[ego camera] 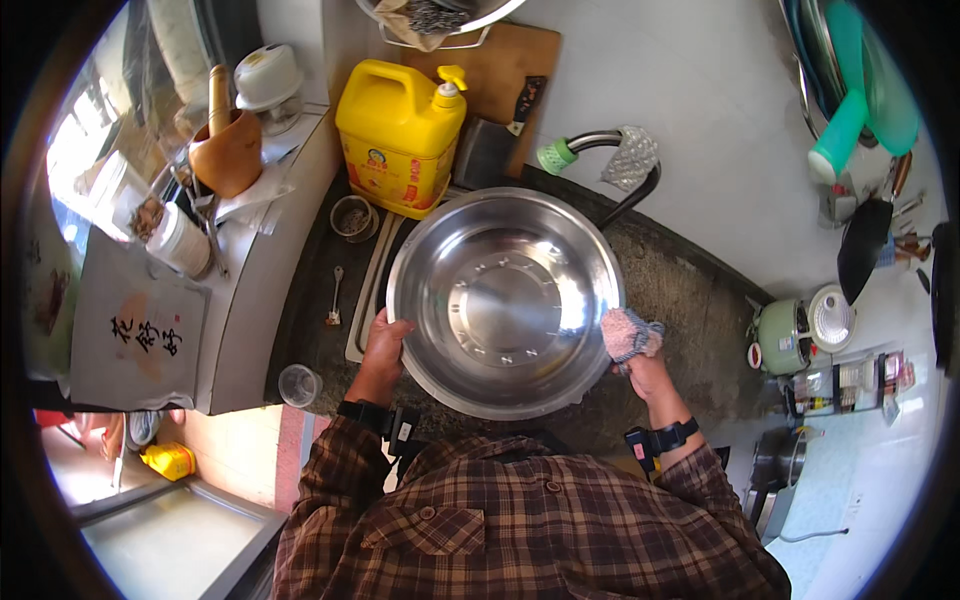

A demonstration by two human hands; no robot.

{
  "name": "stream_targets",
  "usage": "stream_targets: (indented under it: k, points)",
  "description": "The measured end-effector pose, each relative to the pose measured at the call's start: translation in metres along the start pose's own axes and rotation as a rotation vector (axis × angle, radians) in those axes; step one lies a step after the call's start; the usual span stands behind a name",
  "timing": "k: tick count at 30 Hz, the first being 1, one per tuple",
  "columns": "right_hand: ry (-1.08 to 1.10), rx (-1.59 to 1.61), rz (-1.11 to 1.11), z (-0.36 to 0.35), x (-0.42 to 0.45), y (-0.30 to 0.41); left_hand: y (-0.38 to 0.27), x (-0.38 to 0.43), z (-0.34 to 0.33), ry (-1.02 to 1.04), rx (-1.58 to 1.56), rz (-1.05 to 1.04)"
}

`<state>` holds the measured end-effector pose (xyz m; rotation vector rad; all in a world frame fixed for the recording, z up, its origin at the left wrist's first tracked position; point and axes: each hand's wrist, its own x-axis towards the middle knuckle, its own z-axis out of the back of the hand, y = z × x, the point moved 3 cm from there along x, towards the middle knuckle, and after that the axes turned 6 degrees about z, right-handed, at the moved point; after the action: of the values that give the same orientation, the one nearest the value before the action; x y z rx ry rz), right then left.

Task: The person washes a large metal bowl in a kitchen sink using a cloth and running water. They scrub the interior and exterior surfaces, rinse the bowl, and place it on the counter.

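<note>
A large stainless steel basin [506,315] lies before me over the sink, its inside facing up. My left hand [381,352] grips its left rim, thumb on top. At the right rim, my right hand [643,367] holds a pink and grey cloth [630,334] against the metal. How much of the basin's weight that hand bears cannot be told. Beyond the basin rises a black curved faucet [637,191] with a green nozzle and silvery wrap. The basin hides most of the sink.
Behind the basin stand a yellow pump jug [401,139], a cleaver [487,146] and a wooden cutting board [525,64]. On the left are a small strainer cup [354,219], a small spoon [336,296] and a clear plastic cup [300,385]. A green rice cooker [784,337] stands far right.
</note>
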<state>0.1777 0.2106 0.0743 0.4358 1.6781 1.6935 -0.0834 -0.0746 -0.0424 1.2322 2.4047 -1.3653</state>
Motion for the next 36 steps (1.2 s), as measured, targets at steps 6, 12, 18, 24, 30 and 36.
stream_targets:
  k: [6, 12, 18, 24, 30, 36]
  points:
    - [-0.286, -0.022, -0.084, 0.034, -0.007, -0.06, -0.025, -0.011, -0.028, -0.225, 0.334, -0.195]
    - [-0.235, 0.089, -0.017, 0.048, -0.026, -0.099, -0.045, -0.03, -0.094, -0.419, 1.035, -0.653]
    - [-0.343, 0.172, -0.045, 0.043, -0.038, -0.096, -0.035, -0.01, -0.121, -0.444, 1.481, -0.813]
    - [-0.25, 0.119, -0.056, 0.06, -0.047, -0.112, -0.041, 0.003, -0.147, -0.38, 1.654, -0.811]
    - [-0.366, 0.248, -0.049, 0.058, -0.047, -0.12, -0.068, 0.034, -0.112, -0.363, 1.37, -0.532]
    - [-0.166, 0.237, -0.181, 0.043, -0.049, -0.084, -0.066, 0.024, -0.061, -0.269, 0.735, -0.077]
